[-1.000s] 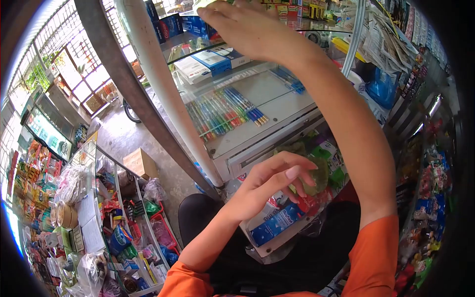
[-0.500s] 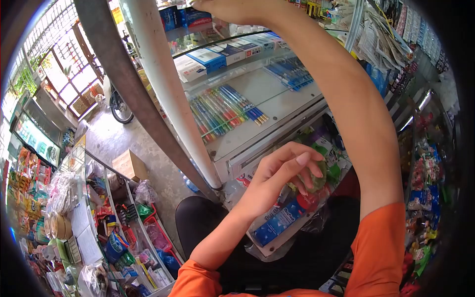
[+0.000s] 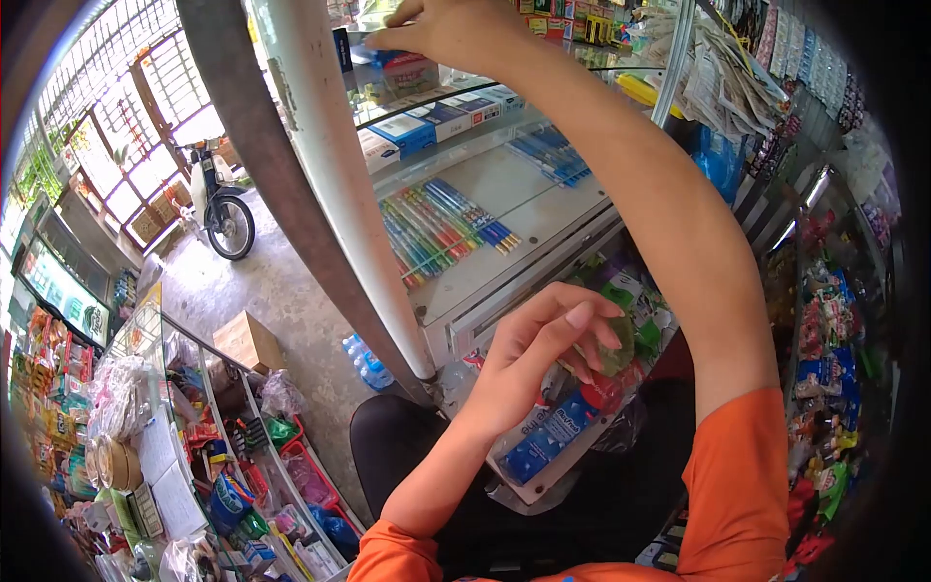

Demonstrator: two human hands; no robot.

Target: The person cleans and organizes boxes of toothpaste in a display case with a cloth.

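Note:
My right hand point(image 3: 456, 31) reaches up into the glass display case, its fingers apart beside a small blue-and-red box point(image 3: 407, 74) on the upper shelf. Whether a fingertip touches a box there is hard to make out. Low over my lap, my left hand point(image 3: 548, 339) hangs with loosely bent, separated fingers. Behind those fingertips is a greenish, translucent rounded thing point(image 3: 616, 349), and contact with it cannot be told. Below lie a red round thing point(image 3: 601, 390) and a blue printed pack point(image 3: 545, 441).
Coloured pens point(image 3: 441, 233) and blue pens point(image 3: 553, 153) lie on the lower shelf, under a row of flat boxes point(image 3: 436, 118). A white post point(image 3: 325, 175) stands left of the case. Farther off are a cardboard box point(image 3: 248, 341), water bottles point(image 3: 367, 363) and a motorbike point(image 3: 218, 209).
The view has swung slightly left, showing more of the motorbike. My right hand has shifted among the upper-shelf boxes, whose arrangement looks different. My left hand keeps nearly the same pose.

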